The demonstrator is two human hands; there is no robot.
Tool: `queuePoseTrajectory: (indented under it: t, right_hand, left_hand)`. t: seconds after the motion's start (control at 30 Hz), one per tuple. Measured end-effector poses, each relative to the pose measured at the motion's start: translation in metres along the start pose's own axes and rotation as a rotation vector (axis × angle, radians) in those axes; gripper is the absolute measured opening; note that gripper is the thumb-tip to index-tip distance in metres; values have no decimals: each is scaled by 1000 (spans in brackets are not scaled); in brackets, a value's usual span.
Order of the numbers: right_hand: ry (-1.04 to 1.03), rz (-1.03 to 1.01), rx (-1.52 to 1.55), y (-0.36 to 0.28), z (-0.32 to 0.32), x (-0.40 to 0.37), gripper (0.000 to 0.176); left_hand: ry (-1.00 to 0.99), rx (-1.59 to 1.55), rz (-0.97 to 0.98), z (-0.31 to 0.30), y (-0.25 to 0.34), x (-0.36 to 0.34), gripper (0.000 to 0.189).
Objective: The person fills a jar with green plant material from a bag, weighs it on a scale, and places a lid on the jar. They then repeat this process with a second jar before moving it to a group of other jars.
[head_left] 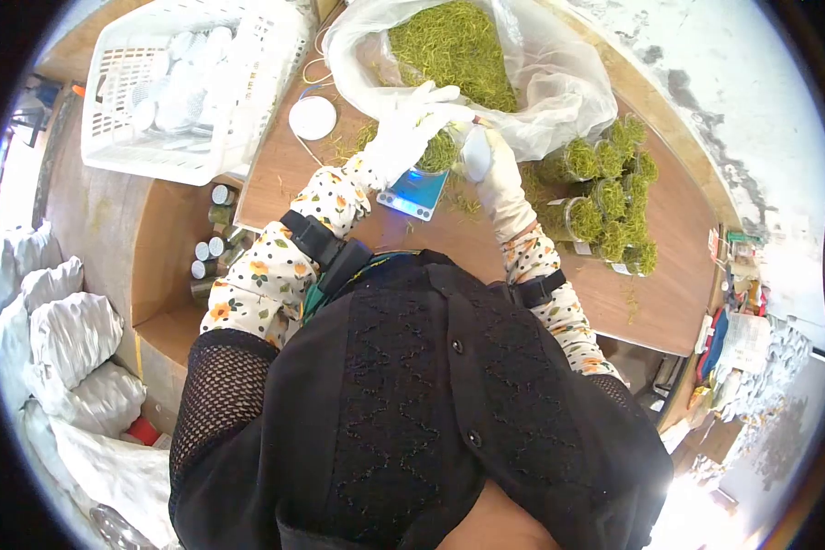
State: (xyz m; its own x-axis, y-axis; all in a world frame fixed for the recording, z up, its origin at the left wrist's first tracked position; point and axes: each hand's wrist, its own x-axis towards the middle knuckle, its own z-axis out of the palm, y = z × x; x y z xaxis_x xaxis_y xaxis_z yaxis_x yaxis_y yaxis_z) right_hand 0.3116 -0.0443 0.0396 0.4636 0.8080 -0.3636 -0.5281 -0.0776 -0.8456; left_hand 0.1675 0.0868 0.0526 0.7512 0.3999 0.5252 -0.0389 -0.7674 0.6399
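Observation:
On the brown table, a small blue-lit digital scale bears a clear jar filled with green dried moss-like shreds. My left hand, in a white glove, reaches over the jar with its fingers stretched out and hides part of it. Beside the jar's right side is my right hand, also gloved, its fingers bent near a pale grey oval piece that I cannot identify. Where the two hands meet, the fingertips are hard to make out. A white round lid lies left of them.
Behind the hands stands an open clear plastic bag of green shreds. Several filled jars crowd the table's right side. A white basket of clear containers stands at the left, above a cardboard box with lidded jars. White sacks lie farther left.

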Motion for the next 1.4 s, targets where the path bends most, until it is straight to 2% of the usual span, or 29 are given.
queuePoseTrajectory:
  t: [0.1,0.2,0.3,0.4,0.5,0.6,0.63,0.73,0.77,0.87,0.9,1.03,1.13,1.23,1.3,1.37,1.4]
  right_hand:
    - [41,-6,-12,-5,6,-6,43]
    - [34,22,2,-2,2,0,41]
    - [34,13,-3,-1,3,0,40]
    - [82,45,37,-1,2,2,39]
    - [-18,-21,30,-3,-2,0,40]
    - [-12,22,34,-12,3,-5,41]
    - [-30,6,111,-7,-3,-2,41]
    - [-45,-24,171,-4,-9,-2,43]
    - [-52,-33,174,-4,-12,-3,44]
    - [-51,-58,203,-6,-18,-6,43]
    - [-40,-61,227,-6,-20,-6,42]
    - [-8,-85,242,-9,-23,-9,39]
    - [12,-56,232,-14,-24,-14,45]
    - [32,-50,253,-13,-27,-15,44]
    - [48,-61,246,-14,-27,-16,44]
    - [61,-69,236,-12,-27,-17,44]
    - [63,-71,225,-11,-27,-16,45]
  left_hand:
    - [-66,-188,29,-5,9,5,32]
    - [-123,-307,-36,2,5,3,32]
    - [-93,-202,-87,3,9,-3,31]
    - [-61,-272,-161,-9,32,8,29]
    - [-37,-452,-291,-18,37,17,28]
    - [214,-1108,-560,-16,34,25,28]
    - [317,-1154,-547,-13,28,28,31]
    - [417,-1319,-703,-17,14,47,32]
    - [431,-1463,-637,-13,-2,53,32]
    - [481,-1516,-632,-15,-29,86,32]
    - [568,-1521,-637,-24,2,91,23]
    - [586,-1500,-594,-27,-12,112,22]
    - [599,-1542,-623,-32,1,118,21]
    - [402,-1497,-673,-42,23,117,20]
    - [172,-972,-697,-17,-13,96,27]
    - [-3,-1171,-533,-29,12,65,28]
    - [-47,-965,-516,-31,31,51,28]
